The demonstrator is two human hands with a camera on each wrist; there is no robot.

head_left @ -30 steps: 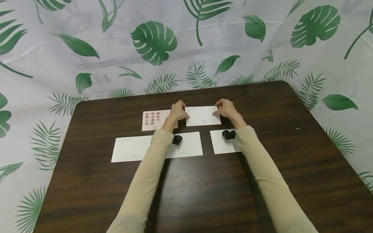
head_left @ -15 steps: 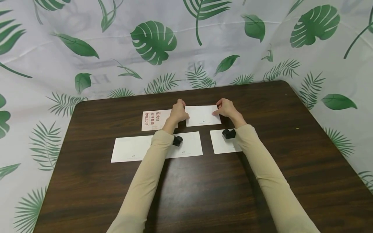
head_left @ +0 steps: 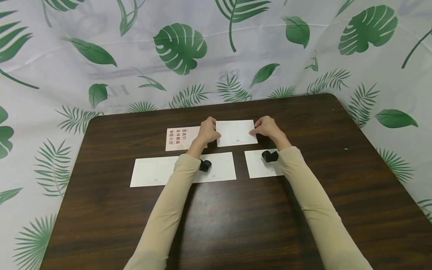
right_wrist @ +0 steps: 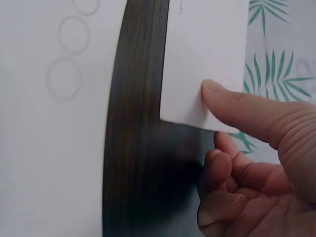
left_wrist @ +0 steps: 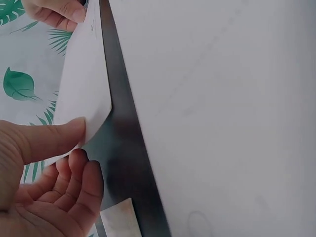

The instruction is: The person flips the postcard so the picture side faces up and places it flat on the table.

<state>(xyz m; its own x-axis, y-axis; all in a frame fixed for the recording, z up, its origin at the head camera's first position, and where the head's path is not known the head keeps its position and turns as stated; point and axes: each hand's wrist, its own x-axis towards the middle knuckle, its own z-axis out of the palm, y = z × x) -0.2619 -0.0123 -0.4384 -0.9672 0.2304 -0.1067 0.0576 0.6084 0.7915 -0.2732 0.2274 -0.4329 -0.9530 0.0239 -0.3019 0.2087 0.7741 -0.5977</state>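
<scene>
Both hands hold one white postcard by its two short sides near the back of the table, its small printed mark toward the person. The left hand pinches the left side; in the left wrist view its thumb lies on the face, with fingers curled behind. On the opposite side, the right hand pinches the card between thumb and fingers. In the right wrist view the card stands tilted, its lower edge toward the dark tabletop. A card with red characters lies just left, partly behind the left hand.
In a nearer row lie more white postcards, one at left, one in the middle under the left forearm, and one at right. Black wrist-worn devices hang over this row. A leaf-print cloth rises behind the dark wooden table.
The postcard's far edge has come up slightly, so its face shows a little taller. The right hand has shifted slightly to the right. Other cards stay put.
</scene>
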